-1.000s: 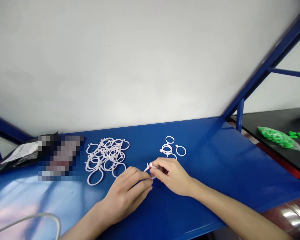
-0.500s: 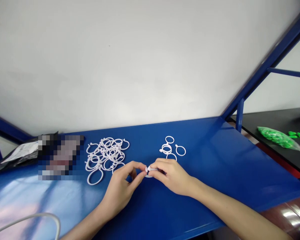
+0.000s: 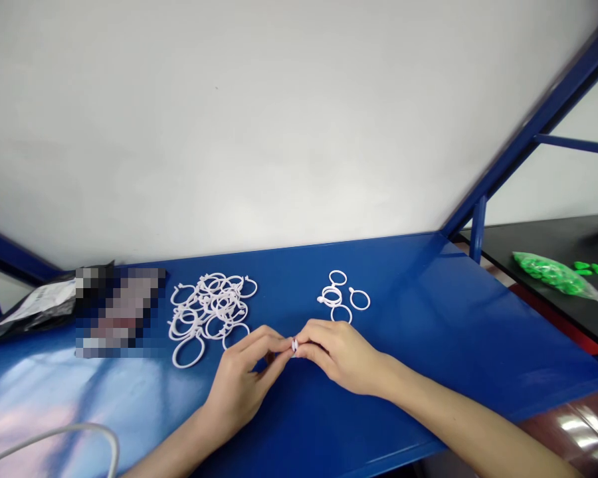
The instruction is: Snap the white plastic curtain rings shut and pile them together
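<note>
Both my hands meet over the middle of the blue table [image 3: 428,332]. My left hand [image 3: 244,385] and my right hand [image 3: 341,355] each pinch the same small white plastic ring [image 3: 294,345] between fingertips; most of the ring is hidden by my fingers. A heap of several open white rings [image 3: 209,312] lies to the left of my hands. A smaller group of several white rings [image 3: 341,299] lies just beyond my right hand.
A black packet with a white label [image 3: 40,305] lies at the far left beside a blurred patch. A white cable [image 3: 54,441] curves at the bottom left. On a black surface to the right lies a bag of green pieces [image 3: 553,273]. Blue frame struts [image 3: 528,133] rise at right.
My hands have drawn closer and slid slightly toward me, and the ring is pressed tighter between the fingertips, showing less of it than before.
</note>
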Motion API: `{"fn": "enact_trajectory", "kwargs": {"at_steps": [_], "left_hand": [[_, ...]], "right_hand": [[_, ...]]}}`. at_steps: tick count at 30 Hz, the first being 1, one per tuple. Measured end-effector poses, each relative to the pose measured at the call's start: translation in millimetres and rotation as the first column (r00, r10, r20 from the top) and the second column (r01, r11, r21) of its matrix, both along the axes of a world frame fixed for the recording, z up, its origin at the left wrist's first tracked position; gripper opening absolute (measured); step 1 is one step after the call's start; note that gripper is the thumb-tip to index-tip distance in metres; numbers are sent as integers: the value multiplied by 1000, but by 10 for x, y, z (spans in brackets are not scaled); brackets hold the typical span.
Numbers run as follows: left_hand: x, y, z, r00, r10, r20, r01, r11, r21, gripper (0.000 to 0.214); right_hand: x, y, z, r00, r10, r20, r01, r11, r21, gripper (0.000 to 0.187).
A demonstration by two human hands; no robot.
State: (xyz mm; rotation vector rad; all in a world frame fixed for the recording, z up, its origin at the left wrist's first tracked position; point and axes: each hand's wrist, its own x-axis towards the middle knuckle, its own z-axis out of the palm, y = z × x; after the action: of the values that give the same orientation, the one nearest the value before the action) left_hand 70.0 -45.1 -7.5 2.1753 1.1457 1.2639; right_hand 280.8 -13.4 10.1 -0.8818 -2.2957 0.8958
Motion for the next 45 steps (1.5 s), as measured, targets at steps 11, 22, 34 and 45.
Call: {"fn": "enact_trajectory", "kwargs": {"at_steps": [11, 22, 34, 45], "left_hand": [[7, -11, -118, 984, -113, -137, 132, 982, 136, 13], [-718, 502, -66, 579, 477, -661, -231, 873, 429, 23], [-324, 240, 151, 975, 76, -211, -148, 923, -354, 27], [-80, 81, -15, 983, 17, 184, 90, 826, -556, 23]], "right_hand": [[53, 26, -74, 978, 97, 186, -116, 989, 94, 17], [269, 308, -23, 782, -493, 382, 286, 828, 483, 17], [151, 181, -6, 954, -289, 82, 228, 874, 428, 25], [0, 18, -57, 993, -93, -70, 104, 979, 175, 11]]}}
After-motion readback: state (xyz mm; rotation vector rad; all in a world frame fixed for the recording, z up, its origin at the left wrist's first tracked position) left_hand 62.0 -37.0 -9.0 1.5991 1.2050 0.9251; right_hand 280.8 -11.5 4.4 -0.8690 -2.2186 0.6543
